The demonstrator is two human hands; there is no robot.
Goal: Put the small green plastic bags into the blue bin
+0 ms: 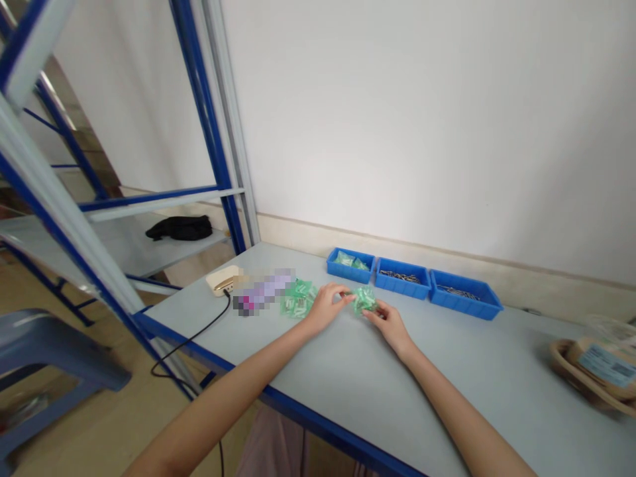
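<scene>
Between my two hands is a small green-tinted plastic bag (364, 300), held just above the grey table (342, 371). My left hand (328, 305) pinches the bag's left edge between thumb and fingers. On its right side, my right hand (390, 324) grips the bag with curled fingers. Small pale pieces show through the plastic, too small to name. More green bags (298, 305) of the same sort lie flat on the table, left of my left hand and partly behind it.
Along the wall stand a blue bin (342, 270) with green bags, then a blue bin (402, 286) and another blue bin (464, 305) with thin metal parts. A cream box (224, 281) with a black cable sits left. A basket (591, 391) holds a package at right.
</scene>
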